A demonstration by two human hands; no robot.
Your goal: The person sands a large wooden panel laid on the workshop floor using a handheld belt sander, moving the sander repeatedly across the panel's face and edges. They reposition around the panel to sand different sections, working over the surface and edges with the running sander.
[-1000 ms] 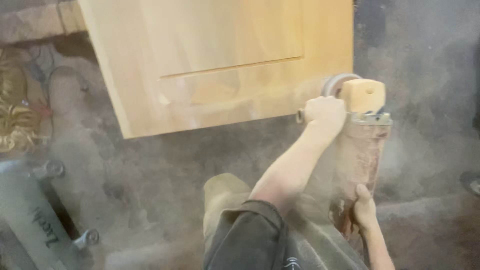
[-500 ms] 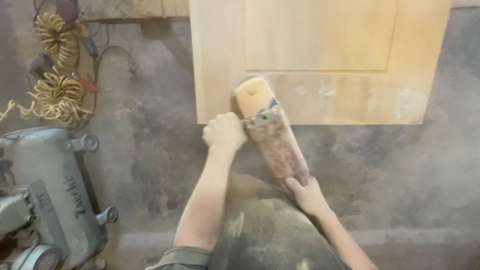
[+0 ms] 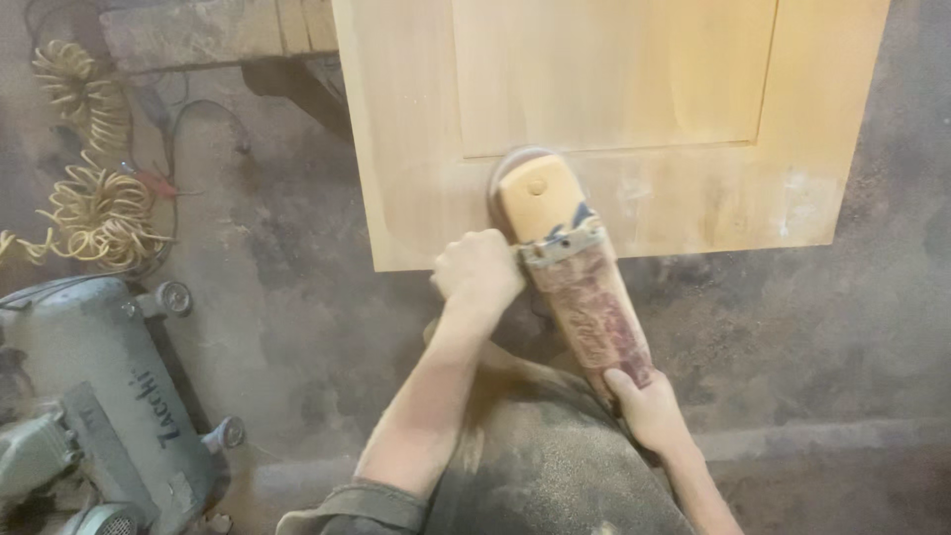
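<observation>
Left hand (image 3: pixel 478 269) is balled into a tight fist round the side grip of the sander (image 3: pixel 567 260), forearm running straight up from the lower middle of the view, elbow low. Right hand (image 3: pixel 649 408) sits further back, fingers wrapped closed around the tail end of the tool's dusty reddish body, wrist bent inward. The sander's yellow head lies flat on the bottom rail of the pale wooden door panel (image 3: pixel 614 109), just below the recessed centre. Dust coats both arms. Off to the left, a grey compressor (image 3: pixel 109 396) rests on the floor near a coiled yellow air hose (image 3: pixel 99 203).
</observation>
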